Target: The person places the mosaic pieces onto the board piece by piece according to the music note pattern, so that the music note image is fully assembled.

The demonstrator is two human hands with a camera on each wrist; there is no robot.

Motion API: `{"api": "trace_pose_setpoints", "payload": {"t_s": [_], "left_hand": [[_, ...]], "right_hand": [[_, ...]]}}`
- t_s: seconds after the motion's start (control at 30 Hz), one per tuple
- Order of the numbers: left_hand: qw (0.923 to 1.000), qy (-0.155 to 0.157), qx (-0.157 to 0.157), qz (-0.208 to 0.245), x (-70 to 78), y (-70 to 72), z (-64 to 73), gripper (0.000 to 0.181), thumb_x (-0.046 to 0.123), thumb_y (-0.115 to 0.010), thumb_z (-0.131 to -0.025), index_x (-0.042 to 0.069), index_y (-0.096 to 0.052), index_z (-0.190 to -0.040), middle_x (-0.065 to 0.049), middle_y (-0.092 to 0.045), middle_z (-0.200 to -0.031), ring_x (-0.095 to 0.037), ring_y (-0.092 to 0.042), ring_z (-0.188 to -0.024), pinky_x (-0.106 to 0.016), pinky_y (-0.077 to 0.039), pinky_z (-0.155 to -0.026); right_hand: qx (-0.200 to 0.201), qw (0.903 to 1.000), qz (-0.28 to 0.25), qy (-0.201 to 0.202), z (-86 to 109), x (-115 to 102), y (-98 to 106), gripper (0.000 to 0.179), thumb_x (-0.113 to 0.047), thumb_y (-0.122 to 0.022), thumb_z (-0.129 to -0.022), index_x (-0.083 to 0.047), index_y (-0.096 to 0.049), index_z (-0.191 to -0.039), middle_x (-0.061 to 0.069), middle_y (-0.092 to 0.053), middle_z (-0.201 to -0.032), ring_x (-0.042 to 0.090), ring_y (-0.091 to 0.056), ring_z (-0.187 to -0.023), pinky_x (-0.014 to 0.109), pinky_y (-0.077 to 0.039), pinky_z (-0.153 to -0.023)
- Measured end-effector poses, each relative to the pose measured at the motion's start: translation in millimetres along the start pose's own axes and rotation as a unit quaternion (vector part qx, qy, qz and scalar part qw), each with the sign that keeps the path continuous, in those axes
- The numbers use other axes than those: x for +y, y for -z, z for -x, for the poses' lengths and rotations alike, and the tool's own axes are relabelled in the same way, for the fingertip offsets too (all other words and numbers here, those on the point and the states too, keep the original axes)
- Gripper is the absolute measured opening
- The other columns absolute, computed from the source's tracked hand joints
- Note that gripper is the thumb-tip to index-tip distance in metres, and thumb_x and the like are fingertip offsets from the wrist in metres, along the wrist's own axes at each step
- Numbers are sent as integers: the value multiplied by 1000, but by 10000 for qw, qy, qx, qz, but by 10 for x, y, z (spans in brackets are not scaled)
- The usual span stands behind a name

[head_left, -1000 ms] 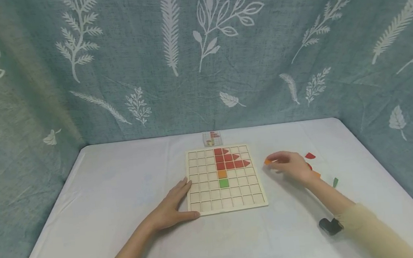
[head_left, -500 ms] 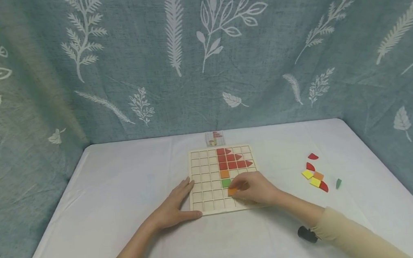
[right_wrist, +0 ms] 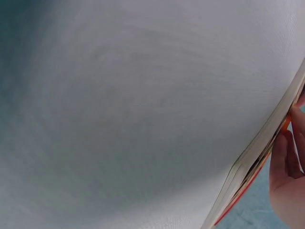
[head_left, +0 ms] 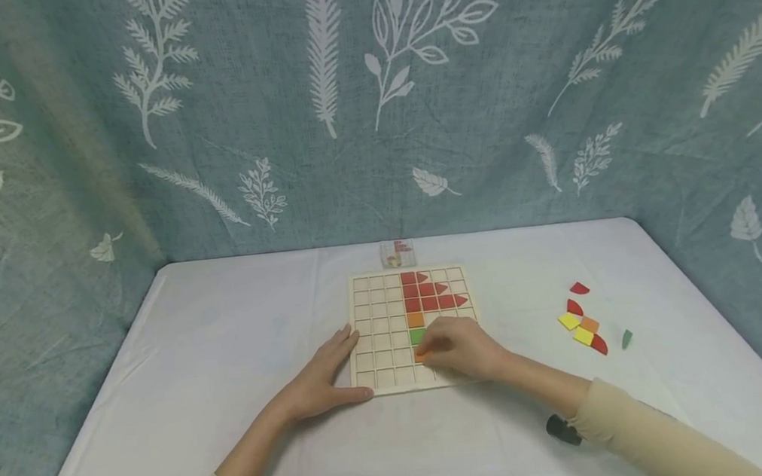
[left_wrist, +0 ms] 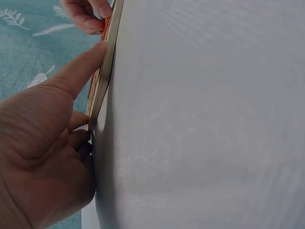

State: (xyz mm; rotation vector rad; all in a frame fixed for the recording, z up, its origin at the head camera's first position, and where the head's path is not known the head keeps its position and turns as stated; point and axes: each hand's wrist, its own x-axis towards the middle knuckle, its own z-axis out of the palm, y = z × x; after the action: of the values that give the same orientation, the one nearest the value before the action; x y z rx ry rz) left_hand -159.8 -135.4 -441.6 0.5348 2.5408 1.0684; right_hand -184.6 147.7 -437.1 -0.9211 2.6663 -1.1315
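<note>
A pale wooden grid board [head_left: 379, 336] lies on the white cloth. My left hand [head_left: 315, 380] rests along its left edge, fingers extended and thumb at the near-left corner. Over the lower middle of the board, my right hand [head_left: 461, 346] pinches an orange tile [head_left: 419, 357] between thumb and fingers, just below a green square [head_left: 418, 337]. Another orange square [head_left: 415, 320] sits above the green one, under rows of red squares and triangles [head_left: 425, 291]. In the right wrist view the orange tile [right_wrist: 287, 123] shows at the board's surface, partly covered by fingertips.
To the right lie loose pieces: yellow tiles [head_left: 569, 320], an orange tile [head_left: 590, 325], red rounded pieces [head_left: 579, 289] and a green piece [head_left: 626, 338]. A small printed card [head_left: 397, 253] is behind the board. A patterned teal curtain [head_left: 323, 198] rises beyond the table.
My right hand has carried the orange tile leftward from beside the board onto its lower middle, then slightly further left. My left hand stays at the board's edge.
</note>
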Motion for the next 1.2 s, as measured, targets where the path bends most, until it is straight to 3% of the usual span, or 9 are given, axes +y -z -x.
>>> {"api": "trace_pose_setpoints", "payload": {"t_s": [0.33,0.5,0.63,0.93,1.2], "left_hand": [[10000,-10,-29,-30,6,-13,-36,96,42,-77,-81,5,-27,-154,-14,-13,-162,-36,-8,-148,-57,-14,-116],[10000,63,-20,-53,-2,-15,-36,97,44,-78,-80,6,-27,-154,-14,-13,-162,-36,-8,-148,-56,-14,-116],[10000,63,-18,-52,-9,-11,-32,97,44,-77,-80,6,-27,-154,-14,-13,-162,-36,-7,-148,-57,-13,-116],[9999,133,17,-87,-16,-20,-36,99,48,-77,-79,7,-27,-154,-14,-13,-162,-37,-7,-148,-57,-13,-116],[9999,108,-27,-43,10,-14,-40,99,47,-77,-79,7,-27,-154,-14,-12,-162,-37,-7,-148,-58,-12,-116]], "right_hand": [[-9,9999,7,-157,37,-2,34,13,-11,-77,-84,-19,-77,-95,-13,-69,-96,8,-63,-96,30,-52,-87],[199,9971,-299,-665,167,31,166,10,-15,-75,-87,-18,-76,-96,-13,-69,-95,9,-64,-95,26,-53,-86],[591,9898,-434,-1221,373,157,374,11,-15,-75,-87,-16,-75,-97,-8,-69,-98,14,-63,-96,27,-55,-86],[1368,9681,545,-2027,948,617,990,16,-9,-69,-90,-6,-74,-105,9,-70,-105,27,-64,-97,43,-56,-84],[1490,9434,666,-2887,1209,919,1354,29,-12,-67,-92,2,-66,-117,21,-66,-108,36,-60,-100,34,-57,-73]]}}
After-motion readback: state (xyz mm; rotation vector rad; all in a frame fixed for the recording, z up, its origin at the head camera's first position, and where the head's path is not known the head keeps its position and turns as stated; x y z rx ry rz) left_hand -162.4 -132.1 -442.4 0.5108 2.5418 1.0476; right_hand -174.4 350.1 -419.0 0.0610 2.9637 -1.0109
